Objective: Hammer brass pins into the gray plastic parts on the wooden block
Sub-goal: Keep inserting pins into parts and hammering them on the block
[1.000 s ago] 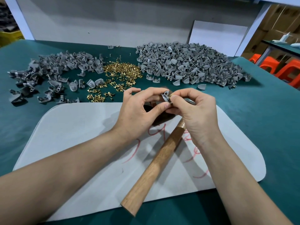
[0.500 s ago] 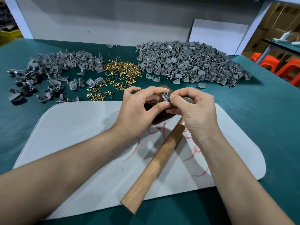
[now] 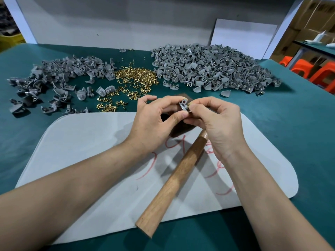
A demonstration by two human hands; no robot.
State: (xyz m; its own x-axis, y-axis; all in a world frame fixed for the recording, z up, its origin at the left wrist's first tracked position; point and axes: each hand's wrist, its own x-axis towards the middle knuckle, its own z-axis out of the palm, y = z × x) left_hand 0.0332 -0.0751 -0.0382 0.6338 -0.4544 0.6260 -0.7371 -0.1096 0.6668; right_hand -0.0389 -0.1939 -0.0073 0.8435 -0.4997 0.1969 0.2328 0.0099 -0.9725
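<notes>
White mat (image 3: 87,153): hammer (image 3: 172,180) lies slantwise on it, handle end at near edge. Over the mat's far edge, left hand (image 3: 154,124) and right hand (image 3: 219,124) meet above dark wooden block (image 3: 182,130). Left pinches gray part (image 3: 183,105); right pinches brass pin (image 3: 189,105), barely visible, at its hole. Judgement: start pin square before setting down.

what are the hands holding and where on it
A gray plastic part: left hand pinches its left edge, right hand its right edge. The hammer lies unheld.
</notes>
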